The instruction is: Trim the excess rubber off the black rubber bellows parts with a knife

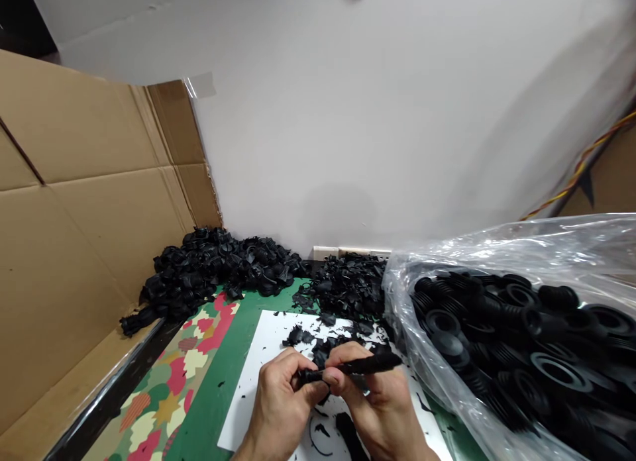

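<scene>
Over a white board (248,388), my left hand (281,398) pinches a small black rubber piece (309,376) between thumb and fingers. Close against it, my right hand (382,401) is closed round a slim black-handled tool (370,363), its handle pointing right; the working end is hidden at the fingers, so I cannot tell its exact kind. Loose black scraps (298,335) and a thin curved strip (320,441) lie on the board around my hands. Below my right hand, a longer black piece (350,438) is partly covered.
A clear plastic bag (407,302) of black ribbed rubber bellows (536,322) stands at the right. Black ribbed parts (223,269) are heaped back left, shavings (350,285) behind the board. Cardboard (89,183) walls the left side; a patterned strip (173,381) crosses the green surface (218,368).
</scene>
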Motion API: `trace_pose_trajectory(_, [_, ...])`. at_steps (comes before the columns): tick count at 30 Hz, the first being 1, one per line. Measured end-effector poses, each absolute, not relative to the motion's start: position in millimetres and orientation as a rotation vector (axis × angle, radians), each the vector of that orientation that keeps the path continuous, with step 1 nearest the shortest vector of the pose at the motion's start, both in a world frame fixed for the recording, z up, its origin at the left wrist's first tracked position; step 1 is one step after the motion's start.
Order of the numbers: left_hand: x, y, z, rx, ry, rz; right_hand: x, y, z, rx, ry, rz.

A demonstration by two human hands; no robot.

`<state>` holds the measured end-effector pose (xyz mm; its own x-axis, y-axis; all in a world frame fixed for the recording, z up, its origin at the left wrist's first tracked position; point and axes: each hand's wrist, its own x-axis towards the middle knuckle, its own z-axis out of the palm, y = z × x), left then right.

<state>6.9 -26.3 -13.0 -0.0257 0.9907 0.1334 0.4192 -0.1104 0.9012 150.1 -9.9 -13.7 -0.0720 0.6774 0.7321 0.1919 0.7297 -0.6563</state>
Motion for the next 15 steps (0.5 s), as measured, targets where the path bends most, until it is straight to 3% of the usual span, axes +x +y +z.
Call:
trace_pose_trajectory(5, [10.2,-28.6,-9.7,1.628,1.495,1.113,157.9,-6.7,-13.8,-0.903,-1.468,0.419])
trace_pose_trajectory(11, [9.4,-29.0,-7.5,1.61,1.55,1.06,161.7,-3.3,-16.3,-0.884,-1.349,0.99])
trace_pose_trajectory(15, [8.8,-29.1,-8.1,1.616,1.566,1.043,155.2,-7.1,-16.2,-0.87,-1.387,1.038])
